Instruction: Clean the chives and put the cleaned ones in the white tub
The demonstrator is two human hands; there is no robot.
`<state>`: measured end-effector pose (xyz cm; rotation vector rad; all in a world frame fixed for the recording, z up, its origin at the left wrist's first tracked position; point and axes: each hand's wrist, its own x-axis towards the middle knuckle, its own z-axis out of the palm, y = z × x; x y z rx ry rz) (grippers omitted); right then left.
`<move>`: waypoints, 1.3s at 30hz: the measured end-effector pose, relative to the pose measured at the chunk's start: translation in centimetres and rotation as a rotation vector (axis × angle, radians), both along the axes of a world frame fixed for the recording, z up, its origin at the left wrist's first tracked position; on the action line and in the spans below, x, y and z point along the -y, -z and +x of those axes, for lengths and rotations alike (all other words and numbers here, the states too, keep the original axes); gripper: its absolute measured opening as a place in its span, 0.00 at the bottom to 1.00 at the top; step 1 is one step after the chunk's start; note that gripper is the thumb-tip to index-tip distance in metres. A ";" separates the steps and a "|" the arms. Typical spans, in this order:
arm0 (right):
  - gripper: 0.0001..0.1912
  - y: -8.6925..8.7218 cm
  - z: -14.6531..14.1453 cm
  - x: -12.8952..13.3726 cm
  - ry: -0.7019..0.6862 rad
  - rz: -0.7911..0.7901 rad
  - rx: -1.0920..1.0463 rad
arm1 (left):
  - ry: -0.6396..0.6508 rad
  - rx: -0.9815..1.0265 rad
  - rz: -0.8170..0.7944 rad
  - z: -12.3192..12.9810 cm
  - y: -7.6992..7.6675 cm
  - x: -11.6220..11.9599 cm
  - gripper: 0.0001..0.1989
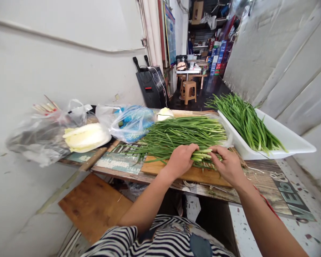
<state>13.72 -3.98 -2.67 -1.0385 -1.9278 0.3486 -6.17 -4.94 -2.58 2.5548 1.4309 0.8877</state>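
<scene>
A large pile of garlic chives [186, 130] lies across a wooden board [156, 166], pale stem ends toward the right. My left hand [182, 159] is closed around a small bunch at the near side of the pile, its cut-looking pale ends sticking out to the right. At those ends, the thumb and fingers of my right hand [227, 164] pinch the stem tips. Exactly how many stems the right fingers hold is hidden. More chives [247, 123] lie in a white tray [294, 141] just beyond my right hand.
On the left of the table [259, 178] are a halved napa cabbage [87, 137], a clear plastic bag [40, 139] and a blue-and-clear bag [135, 121]. A knife-like wooden handle [95, 159] crosses the near edge. Behind stand a black speaker [152, 87] and a stool [188, 92].
</scene>
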 end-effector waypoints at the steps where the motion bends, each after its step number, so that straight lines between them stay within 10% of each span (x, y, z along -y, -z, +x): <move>1: 0.11 0.1 0.0 0.0 -0.005 -0.046 -0.044 | -0.015 0.020 -0.013 -0.1 0.0 -0.1 0.20; 15: 0.15 0.1 -1.1 -0.3 -0.066 -0.399 -0.406 | 0.059 0.258 -0.108 -0.7 -0.5 -0.6 0.10; 26: 0.06 -0.5 -1.4 -0.1 -0.042 -0.070 -0.126 | 0.056 0.183 -0.128 -0.7 -0.6 -0.5 0.11; 34: 0.14 1.4 -3.9 -0.2 0.018 -0.429 -0.735 | 0.023 0.201 -0.089 -0.4 -2.0 -0.3 0.06; 39: 0.17 0.0 -1.9 -0.7 -0.069 -0.518 -0.475 | -0.029 0.225 -0.073 -0.8 -1.8 -0.2 0.05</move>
